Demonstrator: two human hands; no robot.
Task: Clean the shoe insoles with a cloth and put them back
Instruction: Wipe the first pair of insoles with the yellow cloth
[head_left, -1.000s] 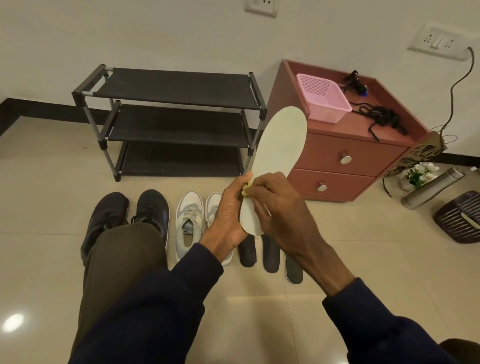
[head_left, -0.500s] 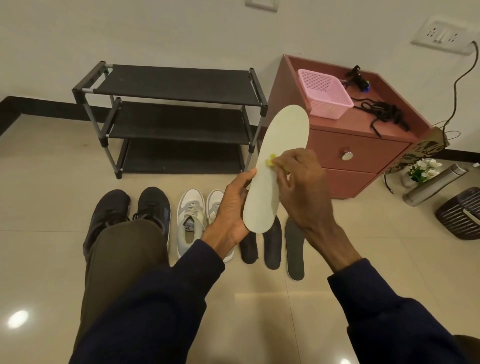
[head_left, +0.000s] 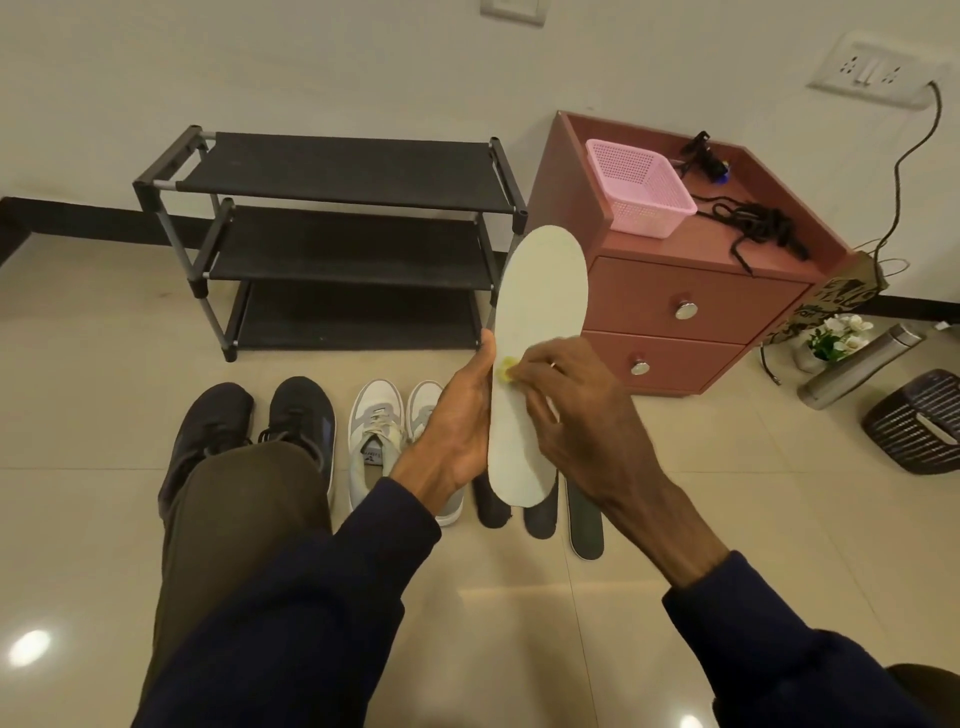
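Observation:
A pale cream insole (head_left: 540, 301) stands upright in mid-air, toe end up. My left hand (head_left: 457, 421) grips its left edge near the middle. My right hand (head_left: 566, 410) presses a small yellow cloth (head_left: 505, 370) against the insole's face; most of the cloth is hidden under my fingers. Three dark insoles (head_left: 586, 525) lie side by side on the floor below. To their left stand a pair of white sneakers (head_left: 376, 441) and a pair of black sneakers (head_left: 291, 415).
A black three-tier shoe rack (head_left: 337, 244) stands against the wall. Right of it is a red two-drawer cabinet (head_left: 691, 306) with a pink basket (head_left: 636, 187) and cables. A steel bottle (head_left: 857, 371), flowers and a dark basket (head_left: 919, 421) lie on the right floor.
My right hand with the cloth went up the insole from the heel end, then came back down to its middle. The insole has turned more upright.

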